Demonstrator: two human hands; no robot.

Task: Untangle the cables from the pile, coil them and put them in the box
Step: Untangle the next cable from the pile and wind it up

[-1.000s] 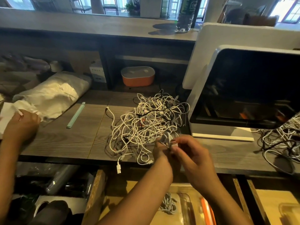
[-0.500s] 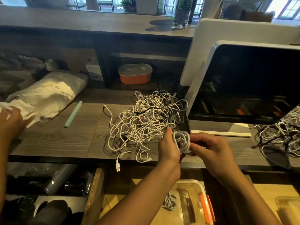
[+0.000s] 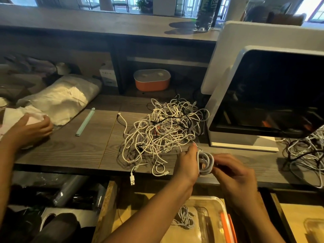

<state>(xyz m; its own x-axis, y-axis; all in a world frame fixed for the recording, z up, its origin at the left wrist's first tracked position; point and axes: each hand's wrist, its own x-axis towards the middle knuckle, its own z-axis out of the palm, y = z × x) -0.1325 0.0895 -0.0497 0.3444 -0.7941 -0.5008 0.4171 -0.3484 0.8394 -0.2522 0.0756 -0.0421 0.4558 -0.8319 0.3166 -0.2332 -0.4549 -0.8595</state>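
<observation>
Shifted right, off the pile (image 3: 163, 130), since a second ago: curled fingers of the left hand (image 3: 186, 165) grip and the right hand (image 3: 235, 174) pinches the coiled cable (image 3: 209, 157), pale grey-white loops at lower centre-right. Below, the clear box (image 3: 210, 198) holds another coil (image 3: 184, 219).

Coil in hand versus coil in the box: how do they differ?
The held coil stands upright, gripped by left hand and right hand; the boxed coil lies flat, untouched, in the box. The held coil is over the desk; the boxed coil sits lower. Both are pale cables.
</observation>
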